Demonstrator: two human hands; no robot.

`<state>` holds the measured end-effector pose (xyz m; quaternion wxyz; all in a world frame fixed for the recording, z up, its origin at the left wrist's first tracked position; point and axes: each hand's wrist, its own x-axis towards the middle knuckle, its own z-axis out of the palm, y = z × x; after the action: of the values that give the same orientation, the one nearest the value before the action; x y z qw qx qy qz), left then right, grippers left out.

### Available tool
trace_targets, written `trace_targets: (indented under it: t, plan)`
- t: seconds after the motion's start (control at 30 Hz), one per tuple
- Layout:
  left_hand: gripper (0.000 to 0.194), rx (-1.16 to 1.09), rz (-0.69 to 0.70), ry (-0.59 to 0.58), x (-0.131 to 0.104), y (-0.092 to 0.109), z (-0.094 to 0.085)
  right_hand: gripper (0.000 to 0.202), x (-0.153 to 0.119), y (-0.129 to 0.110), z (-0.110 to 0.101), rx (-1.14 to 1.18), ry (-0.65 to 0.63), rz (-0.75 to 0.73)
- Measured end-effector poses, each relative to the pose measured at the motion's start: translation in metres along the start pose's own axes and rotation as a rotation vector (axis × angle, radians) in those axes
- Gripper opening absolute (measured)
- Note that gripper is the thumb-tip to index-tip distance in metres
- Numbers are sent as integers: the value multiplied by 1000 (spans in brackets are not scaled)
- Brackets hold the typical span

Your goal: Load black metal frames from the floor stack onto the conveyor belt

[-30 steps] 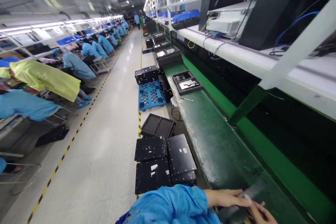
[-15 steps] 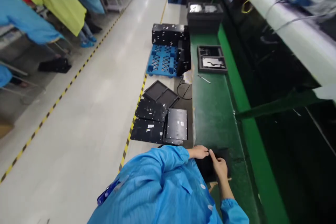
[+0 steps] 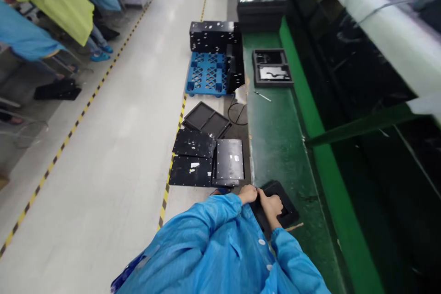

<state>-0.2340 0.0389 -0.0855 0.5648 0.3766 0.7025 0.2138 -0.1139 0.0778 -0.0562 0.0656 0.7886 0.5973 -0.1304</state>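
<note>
A black moulded tray (image 3: 280,204) lies on the green conveyor belt (image 3: 275,138) just in front of me. My left hand (image 3: 248,194) grips the tray's near left edge. My right hand (image 3: 271,206) rests on top of the tray with its fingers curled over the rim. Both arms wear blue smock sleeves. The tray's inside is partly hidden by my right hand.
Farther along the belt sits another black tray (image 3: 272,68) with a metal part, and a small tool (image 3: 262,96) lies near it. Black panels (image 3: 206,158) lie on the floor left of the belt, beyond them a blue pallet (image 3: 206,73). Seated workers line the aisle's left side.
My view has tipped down from the long aisle to the belt. Both hands have stayed on the black tray, which now lies closer to my body.
</note>
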Motion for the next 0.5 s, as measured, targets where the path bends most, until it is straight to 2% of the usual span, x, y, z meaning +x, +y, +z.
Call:
trace_targets:
  t: [0.13, 0.23, 0.33, 0.4, 0.5]
  plan:
    - [26, 98, 33, 54, -12, 7, 7, 57, -16, 12, -6, 162, 73, 29]
    - [35, 224, 93, 98, -17, 11, 7, 39, -38, 21, -17, 411, 141, -12]
    - [37, 332, 215, 92, -3, 21, -2, 40, -46, 36, -36, 645, 227, -82]
    - [34, 296, 301, 120, 16, 33, -6, 40, -43, 63, -50, 792, 243, -50]
    - [32, 279, 342, 220, 46, 52, -6, 33, -38, 134, -64, 1134, 182, 30]
